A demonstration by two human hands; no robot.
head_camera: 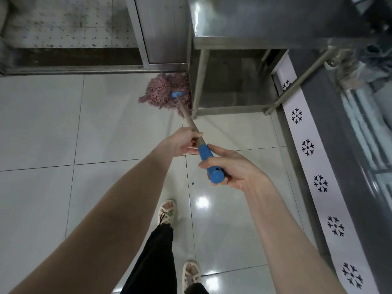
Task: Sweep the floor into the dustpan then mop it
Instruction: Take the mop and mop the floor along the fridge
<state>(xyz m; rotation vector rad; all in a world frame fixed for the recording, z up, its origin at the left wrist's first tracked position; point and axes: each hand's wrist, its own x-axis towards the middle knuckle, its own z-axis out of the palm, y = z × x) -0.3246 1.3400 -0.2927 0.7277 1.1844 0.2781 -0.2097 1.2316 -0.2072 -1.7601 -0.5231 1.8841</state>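
We hold a mop [184,111] with both hands. Our left hand [180,143] is higher up on the wooden stick [192,124], with the fingers curled round it just above the blue grip [206,154]. Our right hand [231,168] wraps round the blue grip at the very end of the stick. Its thumb lies along the top, and the round blue end cap pokes out toward us. The stick slants away from us, down to the floor [84,124]. The pink stringy mop head [161,92] lies on the shiny pale tiles, held to the stick by a small blue clip [177,94]. The mop head is pushed into the corner, up against the bottom of the steel cabinet [161,28] behind it and right beside the leg [200,81] of the steel table [275,18] on the right. A white strip [297,132] with black snowflake marks runs along the bottom of the dark counter on our right. A tiny dark speck [192,183] sits on a tile below our hands. Down low we see our black trousers [152,262] and two pale sandals [167,211], one foot ahead of the other. Bright lights shine back off the tiles near our feet.
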